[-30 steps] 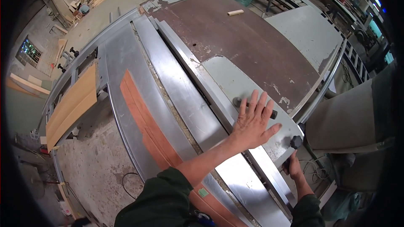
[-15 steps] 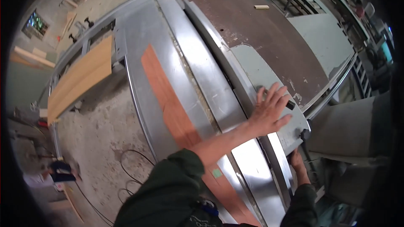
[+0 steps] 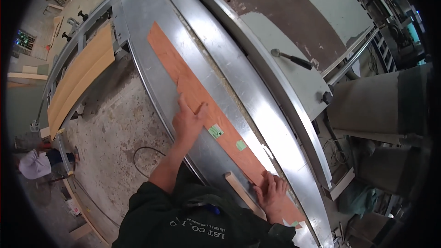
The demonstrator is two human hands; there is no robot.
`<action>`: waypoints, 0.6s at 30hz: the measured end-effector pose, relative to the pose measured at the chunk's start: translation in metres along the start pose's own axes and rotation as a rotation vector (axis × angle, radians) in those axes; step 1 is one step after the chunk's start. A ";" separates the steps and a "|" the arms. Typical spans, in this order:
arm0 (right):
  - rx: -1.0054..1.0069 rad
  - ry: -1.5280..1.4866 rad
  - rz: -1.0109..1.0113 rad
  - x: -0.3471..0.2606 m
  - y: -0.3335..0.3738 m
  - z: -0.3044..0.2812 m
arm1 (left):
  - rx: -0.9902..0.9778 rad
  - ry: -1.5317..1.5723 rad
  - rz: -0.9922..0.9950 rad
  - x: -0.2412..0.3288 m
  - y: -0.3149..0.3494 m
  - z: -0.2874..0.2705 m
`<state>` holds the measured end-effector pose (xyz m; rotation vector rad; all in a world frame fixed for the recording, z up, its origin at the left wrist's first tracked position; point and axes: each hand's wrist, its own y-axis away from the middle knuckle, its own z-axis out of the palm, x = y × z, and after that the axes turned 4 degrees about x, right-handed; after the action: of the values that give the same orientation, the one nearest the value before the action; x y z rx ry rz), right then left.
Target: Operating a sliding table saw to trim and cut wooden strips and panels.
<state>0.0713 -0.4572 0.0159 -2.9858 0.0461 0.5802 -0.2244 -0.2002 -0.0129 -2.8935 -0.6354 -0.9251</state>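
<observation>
A long reddish wood strip (image 3: 220, 115) lies along the shiny metal machine table (image 3: 161, 78). Green tape pieces (image 3: 241, 145) stick to it around its middle. My left hand (image 3: 187, 121) rests at the strip's left edge, with forefinger and thumb spread apart. Nearer to me, my right hand (image 3: 274, 193) lies over the strip's near part, fingers stretched across the wood. Between my body and the strip, a narrow pale wood stick (image 3: 243, 193) sits on the metal.
A black-handled tool (image 3: 296, 59) lies on the grey panel at the right, beside a black knob (image 3: 327, 97). Curved yellowish wood (image 3: 82, 78) rests on the frame at the left. A person in a pale hat (image 3: 36, 165) is low at far left. A black cable (image 3: 140, 156) crosses the floor.
My left hand has come from above the grey panel back to the strip's left edge. My right hand has moved from the panel's near edge onto the strip. The view has shifted.
</observation>
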 end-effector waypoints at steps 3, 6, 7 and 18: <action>0.019 -0.068 -0.096 0.007 -0.001 0.006 | 0.080 0.001 0.084 0.018 -0.004 0.022; 0.161 -0.007 -0.109 0.036 -0.004 -0.006 | -0.020 0.191 0.221 0.062 -0.012 0.038; 0.183 0.049 -0.098 0.053 -0.006 -0.010 | -0.318 0.224 0.009 0.104 -0.005 0.033; 0.235 0.156 -0.345 0.116 -0.115 0.037 | -0.119 0.209 0.139 0.149 -0.045 0.148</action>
<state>0.1706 -0.3401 -0.0506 -2.7129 -0.3562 0.2793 -0.0506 -0.0806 -0.0545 -2.8415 -0.3705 -1.2614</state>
